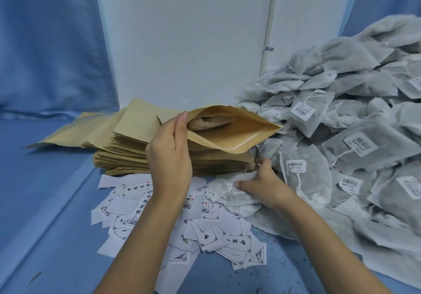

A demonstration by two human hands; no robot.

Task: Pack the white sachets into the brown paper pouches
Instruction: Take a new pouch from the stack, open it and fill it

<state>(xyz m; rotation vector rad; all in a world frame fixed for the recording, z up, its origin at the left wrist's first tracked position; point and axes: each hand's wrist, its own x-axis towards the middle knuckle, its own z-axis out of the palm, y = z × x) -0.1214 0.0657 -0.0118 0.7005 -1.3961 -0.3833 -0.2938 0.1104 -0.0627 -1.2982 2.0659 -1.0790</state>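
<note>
1. At the far left, the stack of brown paper pouches (127,152) lies flat on the blue cloth (57,202). We judge them light, thin and easily creased.
2. Our left hand (169,157) grips the left rim of the open pouch (227,134), fingers pressed together and curled round the edge. The pouch is held above the stack, its mouth gaping rightward. We reckon it is stiff enough to stay open if held at the rim, not squeezed mid-body.
3. Printed slips (205,236) lie scattered below.
4. Our right hand (266,186) pinches a white sachet (234,200), thumb on its tag, just under the pouch mouth. It looks soft, floppy and light, so we'd grip the fabric edge, not the string.
5. The heap of sachets (353,134) rises at the right.
</note>
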